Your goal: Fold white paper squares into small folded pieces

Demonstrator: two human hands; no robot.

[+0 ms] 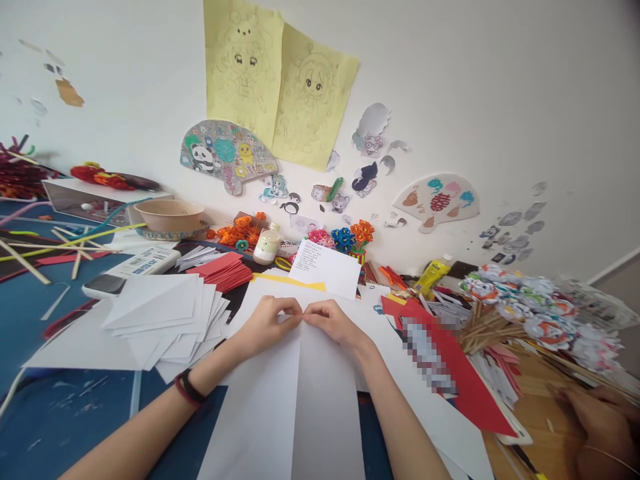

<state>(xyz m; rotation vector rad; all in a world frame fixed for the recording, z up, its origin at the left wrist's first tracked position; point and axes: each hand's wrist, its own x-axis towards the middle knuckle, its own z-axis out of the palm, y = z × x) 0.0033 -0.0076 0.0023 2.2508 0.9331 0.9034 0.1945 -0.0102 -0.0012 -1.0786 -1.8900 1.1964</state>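
Pinching the far edge of a white paper sheet (295, 400), the left hand (267, 323) and the right hand (333, 323) meet at the sheet's centre line, fingertips touching one another. Both sets of fingers are curled closed on the paper, thumbs beneath and forefingers on top. The sheet lies flat on the blue table surface (60, 413), directly in front of the person, with a lengthwise fold running from the hands toward the near edge; its right half appears in shadow. A dark wristband (189, 389) encircles the left wrist. A fanned stack of white folded papers (165, 317) lies just left of the hands, with a stack of red papers (225, 270) beyond it. A small bottle (267, 243) stands near the wall, beside a white note card (327, 267). Another person's hand (597, 407) rests at the lower right, well apart from the sheet.
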